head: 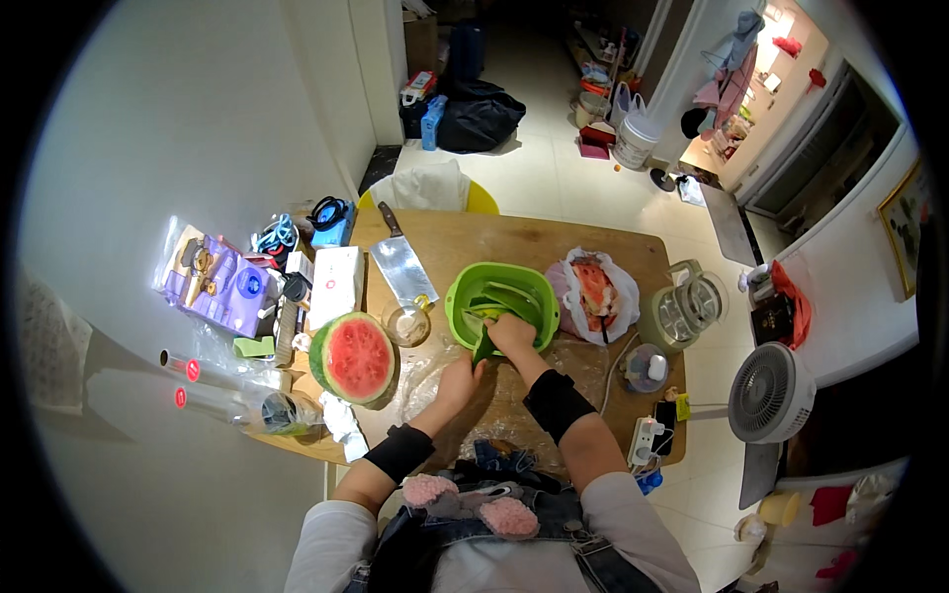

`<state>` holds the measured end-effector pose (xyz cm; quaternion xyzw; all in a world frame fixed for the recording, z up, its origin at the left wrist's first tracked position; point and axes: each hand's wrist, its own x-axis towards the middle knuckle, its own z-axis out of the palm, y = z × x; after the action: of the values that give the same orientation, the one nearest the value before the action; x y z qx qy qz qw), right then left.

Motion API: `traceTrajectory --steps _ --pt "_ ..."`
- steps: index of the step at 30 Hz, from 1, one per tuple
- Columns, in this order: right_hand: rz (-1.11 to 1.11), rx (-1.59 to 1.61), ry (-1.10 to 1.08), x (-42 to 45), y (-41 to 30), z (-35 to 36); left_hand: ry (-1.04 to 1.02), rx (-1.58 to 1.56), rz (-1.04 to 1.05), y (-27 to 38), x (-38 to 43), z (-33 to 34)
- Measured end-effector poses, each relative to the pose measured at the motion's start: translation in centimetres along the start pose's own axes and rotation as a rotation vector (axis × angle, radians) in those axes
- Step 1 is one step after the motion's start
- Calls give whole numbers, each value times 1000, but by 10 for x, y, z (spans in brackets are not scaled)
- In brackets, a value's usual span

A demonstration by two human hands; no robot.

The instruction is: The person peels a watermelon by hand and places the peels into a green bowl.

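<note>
In front of me a bright green plastic basin holds several green rind strips. A darker green strip, apparently watermelon rind, hangs over the basin's near edge. My left hand pinches the lower end of this strip. Above the basin, my right hand is closed around the strip's upper part; its fingertips are hidden. A cut watermelon stands to the left, red face showing. Behind it lies a cleaver with a brown handle. A glass mug sits between watermelon and basin.
Right of the basin, a white plastic bag contains red pieces. Farther right are a glass water pitcher, a lidded container and a power strip with cords. A white box and clutter line the left side. Clear film covers the near tabletop.
</note>
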<state>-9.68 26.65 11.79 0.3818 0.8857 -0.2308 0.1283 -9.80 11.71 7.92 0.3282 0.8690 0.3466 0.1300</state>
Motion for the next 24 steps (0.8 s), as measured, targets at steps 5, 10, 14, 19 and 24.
traceTrajectory --steps 5,10,14,19,24 --pt "53 10 14 4 -1 -1 -24 54 -14 4 -4 -1" --pt "51 14 -31 7 1 -6 -35 -18 -7 8 -8 -8" --pt "58 -3 -31 9 2 -4 -34 -66 13 6 -9 -5" --pt "55 56 -53 20 21 -3 -20 -52 -32 7 -24 -24" --pt "-96 591 -216 60 61 22 34 -238 34 -18 -8 -15"
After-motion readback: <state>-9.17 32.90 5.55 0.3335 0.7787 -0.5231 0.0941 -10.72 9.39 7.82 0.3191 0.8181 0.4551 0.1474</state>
